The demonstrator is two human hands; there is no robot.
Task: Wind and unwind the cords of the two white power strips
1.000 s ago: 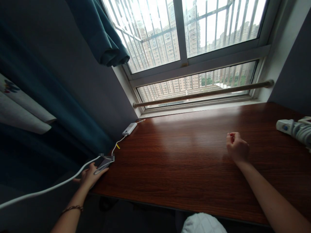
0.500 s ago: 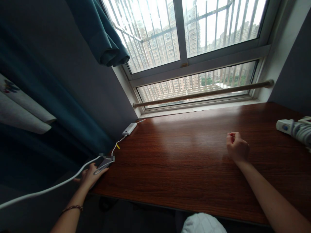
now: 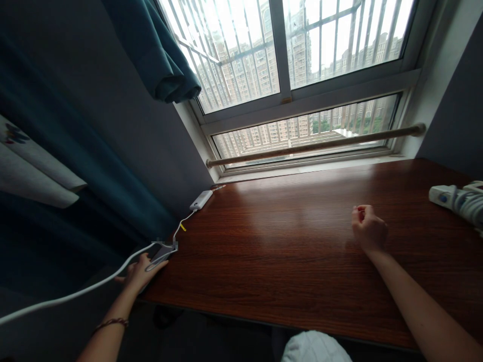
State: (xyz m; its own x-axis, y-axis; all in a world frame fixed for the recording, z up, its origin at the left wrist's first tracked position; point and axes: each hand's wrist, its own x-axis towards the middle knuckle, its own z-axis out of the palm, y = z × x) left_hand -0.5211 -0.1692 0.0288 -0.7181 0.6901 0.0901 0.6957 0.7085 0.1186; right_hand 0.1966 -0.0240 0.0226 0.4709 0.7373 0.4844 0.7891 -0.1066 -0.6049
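At the table's left edge, my left hand (image 3: 140,272) spans a flat dark grey device (image 3: 163,250), with the thumb on the table side and the other fingers over the far side. Its exact kind is hard to make out, since the hand covers much of it and its top end is blurred. A thin white cable (image 3: 184,219) runs from there to a white power bank-like box (image 3: 202,200), and a loop of cable lies over the device by my thumb. My right hand (image 3: 370,229) is curled into a loose fist on the right of the brown wooden table (image 3: 264,251); nothing shows in it.
A thick white cord (image 3: 75,297) crosses the lower left. On the right lies a white power strip (image 3: 440,197) with its coiled cord (image 3: 468,205). Behind the table are a barred window (image 3: 287,95) and a rail (image 3: 317,147); blue curtains (image 3: 94,146) hang left.
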